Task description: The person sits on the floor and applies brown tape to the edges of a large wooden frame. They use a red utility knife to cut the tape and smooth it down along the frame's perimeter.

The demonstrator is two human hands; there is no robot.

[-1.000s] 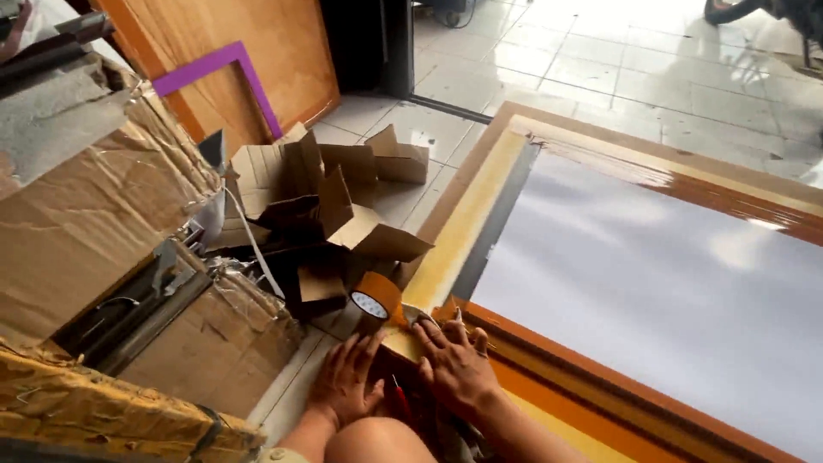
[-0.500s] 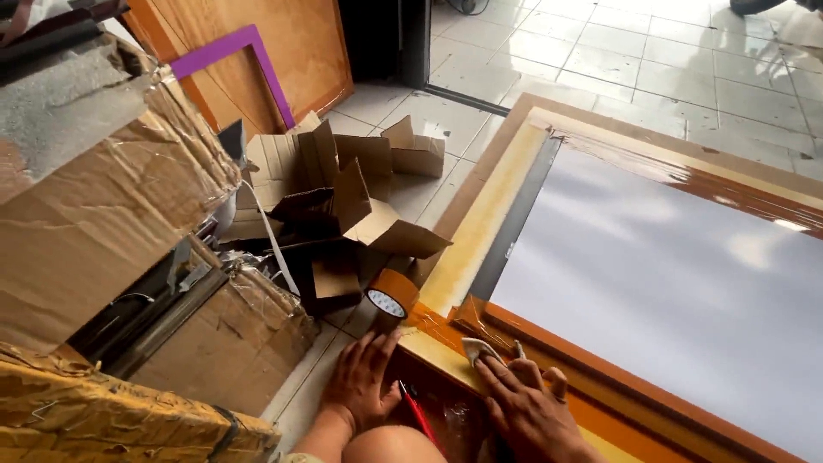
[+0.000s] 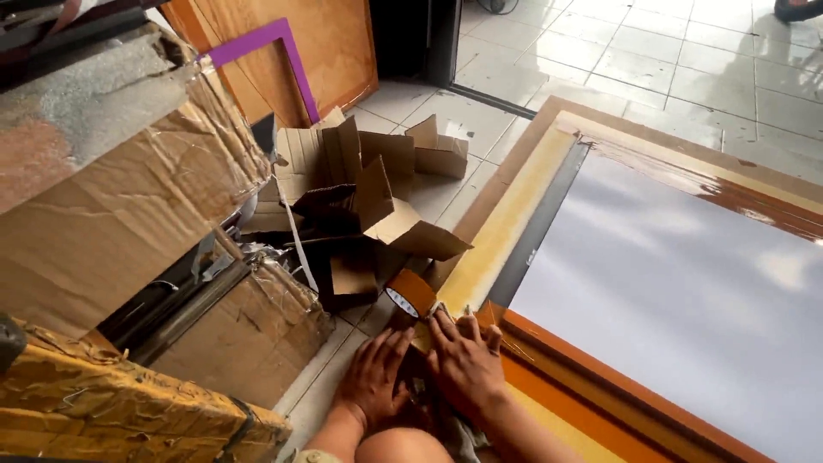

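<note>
Head camera showed the left hand [image 3: 375, 377] and right hand [image 3: 464, 360] side by side, both open and pressed flat on the near corner of the wooden frame [image 3: 549, 154]. A brown tape roll [image 3: 409, 294] stood just beyond their fingertips, beside that frame's edge; torn cardboard boxes [image 3: 360, 206] lay further out.

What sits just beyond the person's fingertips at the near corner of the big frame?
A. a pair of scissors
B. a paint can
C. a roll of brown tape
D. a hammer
C: a roll of brown tape stands on edge at the frame corner, just past the left hand and right hand, which lie flat, side by side.
</note>
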